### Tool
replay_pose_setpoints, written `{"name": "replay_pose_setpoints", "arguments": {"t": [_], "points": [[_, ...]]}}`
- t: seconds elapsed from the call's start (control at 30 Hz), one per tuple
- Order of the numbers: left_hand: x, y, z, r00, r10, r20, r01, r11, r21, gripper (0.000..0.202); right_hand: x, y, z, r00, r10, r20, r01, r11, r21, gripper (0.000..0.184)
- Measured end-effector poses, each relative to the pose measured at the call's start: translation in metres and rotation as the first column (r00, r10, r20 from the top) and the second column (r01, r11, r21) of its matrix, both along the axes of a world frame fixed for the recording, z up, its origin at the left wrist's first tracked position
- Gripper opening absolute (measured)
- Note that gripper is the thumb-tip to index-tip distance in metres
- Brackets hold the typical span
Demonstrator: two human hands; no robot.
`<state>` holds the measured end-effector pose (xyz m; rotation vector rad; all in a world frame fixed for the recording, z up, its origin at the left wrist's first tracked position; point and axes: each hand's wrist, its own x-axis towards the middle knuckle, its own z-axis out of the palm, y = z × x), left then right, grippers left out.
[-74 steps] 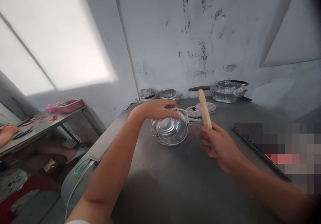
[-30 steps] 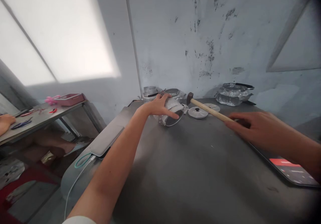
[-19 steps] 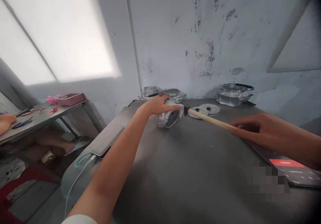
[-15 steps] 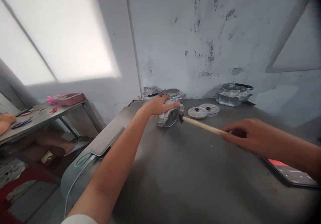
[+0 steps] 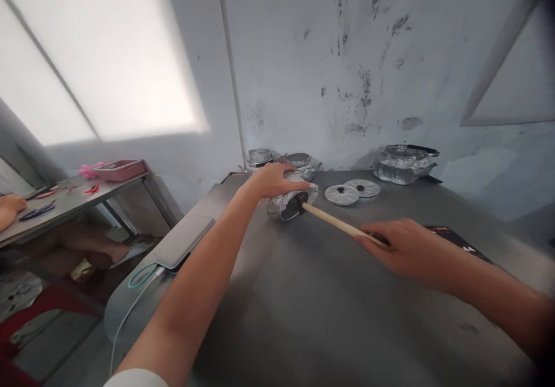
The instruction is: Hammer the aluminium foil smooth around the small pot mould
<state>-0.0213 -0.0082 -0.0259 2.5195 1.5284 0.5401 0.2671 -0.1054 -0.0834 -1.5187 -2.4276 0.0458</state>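
My left hand (image 5: pixel 274 180) grips a small shiny metal pot (image 5: pixel 287 203) lying on its side at the far part of the grey metal table (image 5: pixel 329 306), its mouth turned toward me. My right hand (image 5: pixel 405 251) is closed round the wooden handle of a hammer (image 5: pixel 333 223). The hammer's dark head sits at or inside the pot's mouth.
Two round metal lids (image 5: pixel 351 191) lie right of the pot. More metal pots (image 5: pixel 403 162) and tins (image 5: pixel 260 158) stand along the stained wall. A phone (image 5: pixel 457 238) lies right of my hand, a grey slab (image 5: pixel 184 241) with a cable at the left edge. Another person's hand (image 5: pixel 9 207) rests on a side table.
The pot went from near me to farther back on the table. The hammer swung down from upright, and its head has moved left into the pot's mouth. My right hand has come in toward the middle.
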Motion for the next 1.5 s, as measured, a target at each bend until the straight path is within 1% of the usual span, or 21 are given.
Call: {"name": "replay_pose_setpoints", "arguments": {"t": [0.07, 0.1, 0.27, 0.37, 0.47, 0.7, 0.87, 0.97, 1.13, 1.2, 1.3, 1.4, 1.5], "points": [[0.000, -0.001, 0.001, 1.000, 0.003, 0.007, -0.003, 1.000, -0.014, 0.087, -0.003, 0.000, 0.000, 0.999, 0.033, 0.042, -0.030, 0.997, -0.075, 0.040], [0.000, -0.001, 0.001, 1.000, 0.003, 0.010, -0.002, 1.000, -0.020, 0.087, -0.004, 0.000, -0.001, 0.997, 0.039, 0.060, -0.033, 0.995, -0.091, 0.039], [0.005, -0.004, 0.002, 0.998, -0.057, -0.003, 0.057, 0.998, -0.036, 0.085, -0.013, 0.001, -0.010, 0.990, 0.032, 0.136, -0.027, 0.999, -0.037, 0.039], [0.009, -0.007, 0.003, 0.994, -0.103, -0.042, 0.101, 0.994, -0.045, 0.084, -0.019, -0.001, -0.017, 0.990, -0.005, 0.142, 0.009, 1.000, -0.026, 0.039], [0.014, -0.009, 0.004, 0.993, -0.097, -0.070, 0.092, 0.993, -0.067, 0.086, -0.026, -0.004, -0.021, 0.987, -0.053, 0.154, 0.057, 0.998, -0.022, 0.040], [0.016, -0.014, 0.007, 0.991, -0.089, -0.095, 0.078, 0.991, -0.112, 0.090, -0.033, -0.009, -0.023, 0.973, -0.089, 0.212, 0.095, 0.995, -0.021, 0.036], [0.021, -0.016, 0.007, 0.987, -0.074, -0.141, 0.061, 0.994, -0.093, 0.093, -0.038, -0.010, -0.023, 0.966, -0.112, 0.234, 0.122, 0.992, -0.027, 0.034], [0.022, -0.014, 0.007, 0.988, -0.086, -0.127, 0.074, 0.992, -0.098, 0.094, -0.042, -0.012, -0.022, 0.964, -0.118, 0.238, 0.127, 0.992, -0.023, 0.034], [0.017, -0.013, 0.009, 0.992, -0.101, -0.075, 0.089, 0.984, -0.153, 0.092, -0.047, -0.016, -0.023, 0.956, -0.130, 0.262, 0.133, 0.991, 0.006, 0.035], [0.016, -0.014, 0.009, 0.994, -0.077, -0.072, 0.066, 0.987, -0.144, 0.090, -0.048, -0.016, -0.024, 0.947, -0.126, 0.296, 0.129, 0.992, 0.007, 0.034], [0.018, -0.017, 0.008, 0.995, -0.009, -0.095, 0.002, 0.997, -0.080, 0.087, -0.049, -0.015, -0.026, 0.938, -0.122, 0.326, 0.129, 0.992, 0.001, 0.033], [0.020, -0.019, 0.007, 0.990, 0.035, -0.139, -0.036, 0.999, -0.004, 0.077, -0.051, -0.014, -0.029, 0.929, -0.126, 0.348, 0.129, 0.992, 0.014, 0.031], [0.018, -0.016, 0.006, 0.980, 0.060, -0.191, -0.059, 0.998, 0.011, 0.066, -0.053, -0.013, -0.032, 0.925, -0.125, 0.358, 0.116, 0.992, 0.047, 0.028]]}}
